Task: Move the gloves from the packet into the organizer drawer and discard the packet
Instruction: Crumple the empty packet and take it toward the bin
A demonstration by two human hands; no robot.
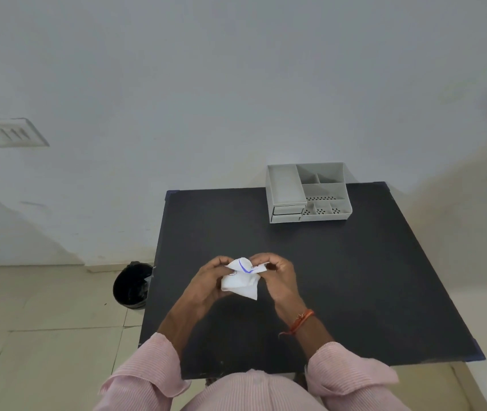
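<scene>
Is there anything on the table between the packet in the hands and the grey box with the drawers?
Nothing visible. Both hands, left hand and right hand, hold the packet above the black table, and the stretch toward the organizer is bare.

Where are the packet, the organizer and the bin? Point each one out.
packet [240, 281]: head view, on its white crumpled middle, between both hands.
organizer [285, 183]: head view, on the floor of its big left compartment.
bin [131, 287]: head view, on its dark inside, left of the table.
</scene>
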